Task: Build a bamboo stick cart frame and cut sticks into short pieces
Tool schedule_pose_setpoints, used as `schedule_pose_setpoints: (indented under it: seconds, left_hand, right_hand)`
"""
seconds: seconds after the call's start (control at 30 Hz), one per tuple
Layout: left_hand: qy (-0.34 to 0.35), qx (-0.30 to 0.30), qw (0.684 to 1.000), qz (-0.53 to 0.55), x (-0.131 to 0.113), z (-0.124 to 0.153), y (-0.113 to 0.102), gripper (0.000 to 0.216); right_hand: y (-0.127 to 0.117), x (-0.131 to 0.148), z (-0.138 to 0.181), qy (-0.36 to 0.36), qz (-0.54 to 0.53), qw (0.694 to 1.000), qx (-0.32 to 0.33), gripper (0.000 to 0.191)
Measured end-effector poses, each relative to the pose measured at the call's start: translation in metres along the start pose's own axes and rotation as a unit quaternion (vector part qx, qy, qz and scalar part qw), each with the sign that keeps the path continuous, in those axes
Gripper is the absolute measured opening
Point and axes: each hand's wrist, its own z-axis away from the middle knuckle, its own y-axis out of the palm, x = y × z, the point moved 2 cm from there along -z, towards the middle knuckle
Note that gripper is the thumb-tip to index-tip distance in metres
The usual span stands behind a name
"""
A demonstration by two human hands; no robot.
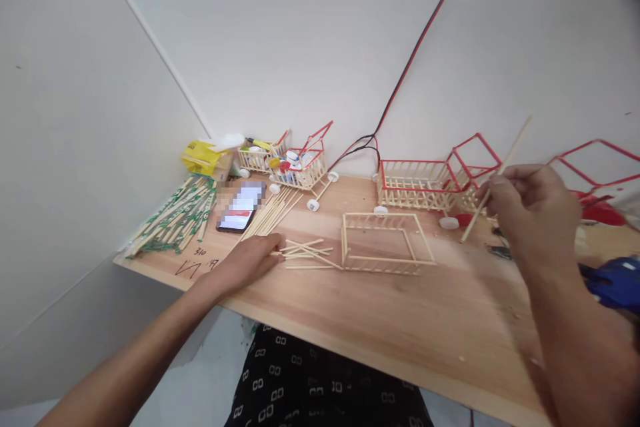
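Observation:
My right hand (530,208) is raised over the right part of the wooden table (380,320) and pinches a long thin wooden stick (515,145) that slants up to the right. My left hand (254,257) lies flat on the table, fingertips touching a loose pile of short wooden sticks (306,253). Between the hands stands an unpainted open stick frame (383,243), box-shaped and low. Whether the left fingers hold a stick I cannot tell.
Stick-built carts with red rims (425,181) (300,168) stand along the wall, with white wheels (449,222) beside them. A phone (241,207), wrapped chopsticks (173,217), bare sticks (275,210) and a yellow packet (201,156) lie at left. A blue tool (617,280) sits at right.

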Motion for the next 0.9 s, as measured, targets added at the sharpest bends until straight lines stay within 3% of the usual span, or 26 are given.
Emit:
schedule_pose_setpoints:
  seconds: [0.3, 0.53, 0.77, 0.9]
  left_hand:
    - [-0.057, -0.041, 0.997, -0.030, -0.004, -0.011, -0.003, 0.010]
    - [-0.043, -0.041, 0.997, -0.056, -0.009, -0.025, 0.001, 0.015]
    - [0.012, -0.096, 0.995, 0.026, -0.014, -0.036, -0.011, 0.028]
    - [0.110, -0.090, 0.990, 0.013, -0.027, -0.043, -0.008, 0.030]
  right_hand:
    - [0.002, -0.002, 0.000, -0.001, -0.006, 1.000, 0.000, 0.011]
    - [0.000, 0.000, 0.000, -0.006, 0.007, 1.000, -0.002, 0.011]
    - [-0.001, 0.000, 0.001, -0.017, 0.006, 1.000, 0.001, 0.010]
    - [0.000, 0.001, 0.001, -0.029, 0.008, 1.000, 0.001, 0.009]
